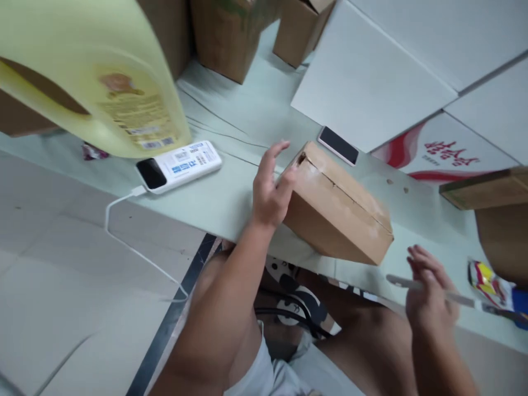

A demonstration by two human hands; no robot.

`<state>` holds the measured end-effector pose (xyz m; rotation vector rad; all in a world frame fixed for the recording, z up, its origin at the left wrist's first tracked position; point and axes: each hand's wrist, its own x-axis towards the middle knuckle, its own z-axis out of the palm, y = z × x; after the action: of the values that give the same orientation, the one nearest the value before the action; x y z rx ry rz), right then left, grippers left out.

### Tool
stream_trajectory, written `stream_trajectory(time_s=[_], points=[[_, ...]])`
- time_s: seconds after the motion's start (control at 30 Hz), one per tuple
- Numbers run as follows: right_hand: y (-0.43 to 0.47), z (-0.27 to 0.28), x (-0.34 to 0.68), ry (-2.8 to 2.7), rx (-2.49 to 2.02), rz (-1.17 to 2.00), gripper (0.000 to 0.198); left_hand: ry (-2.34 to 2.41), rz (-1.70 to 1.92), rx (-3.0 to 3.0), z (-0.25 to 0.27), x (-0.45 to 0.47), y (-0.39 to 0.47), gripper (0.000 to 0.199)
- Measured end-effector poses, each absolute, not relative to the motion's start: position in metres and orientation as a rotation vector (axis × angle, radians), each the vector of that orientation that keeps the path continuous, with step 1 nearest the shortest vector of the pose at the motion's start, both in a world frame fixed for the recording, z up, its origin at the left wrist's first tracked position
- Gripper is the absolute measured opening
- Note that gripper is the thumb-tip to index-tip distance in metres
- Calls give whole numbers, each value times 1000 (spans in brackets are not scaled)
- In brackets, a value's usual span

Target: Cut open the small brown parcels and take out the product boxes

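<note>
A brown cardboard box [334, 209] rests on the cloth-covered table in front of me, a ragged slit along its upper face and a small torn hole at its far left corner. Beside its left end is my left hand [270, 190], open, fingers apart and thumb at the box edge; whether it presses on the cardboard I cannot tell. To the right of the box, my right hand [431, 300] is closed around the grey handle of a slim knife [460, 300]. Its darker end points right, away from the box, and is blurred.
At left stand a large yellow jug [136, 104] and a white power bank [185, 165] with a cable hanging over the table edge. A phone [338, 146] lies behind the box. White cartons [379, 77], brown boxes [226, 38] and a colourful packet [489, 280] surround the work area.
</note>
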<state>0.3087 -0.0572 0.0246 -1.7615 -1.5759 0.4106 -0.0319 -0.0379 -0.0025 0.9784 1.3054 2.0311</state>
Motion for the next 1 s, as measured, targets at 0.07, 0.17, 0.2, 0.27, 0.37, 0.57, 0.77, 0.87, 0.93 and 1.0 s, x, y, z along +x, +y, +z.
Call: stream_trajectory(time_s=[0.07,0.17,0.2,0.27,0.37,0.57,0.77,0.87,0.93,1.0], points=[[-91,5,334,-1262,-1747,551,17,1168,1859,1116,-7,-19,-30,47],[-113,1,348,-1097,-1696,702,19,1054,1726,1125,-11,0,-18,51],[-112,7,348,-1086,-1633,735,19,1026,1708,1107,-11,5,-14,49],[-100,26,343,-1108,-1437,755,24,974,1661,1066,-10,15,-8,46],[-69,57,330,-1258,-1242,761,35,926,1534,1058,-4,30,-4,49],[-19,57,312,-1516,-1296,347,21,945,1436,1187,3,56,-10,70],[-8,37,309,-1338,-1228,405,18,1078,1537,1110,5,67,-11,55],[-6,40,315,-1295,-1151,518,17,1119,1551,1105,4,66,-6,53],[-6,42,325,-1248,-1050,613,18,1115,1542,1120,2,64,-2,52],[-7,44,335,-1217,-990,646,21,1090,1548,1129,-1,63,0,53]])
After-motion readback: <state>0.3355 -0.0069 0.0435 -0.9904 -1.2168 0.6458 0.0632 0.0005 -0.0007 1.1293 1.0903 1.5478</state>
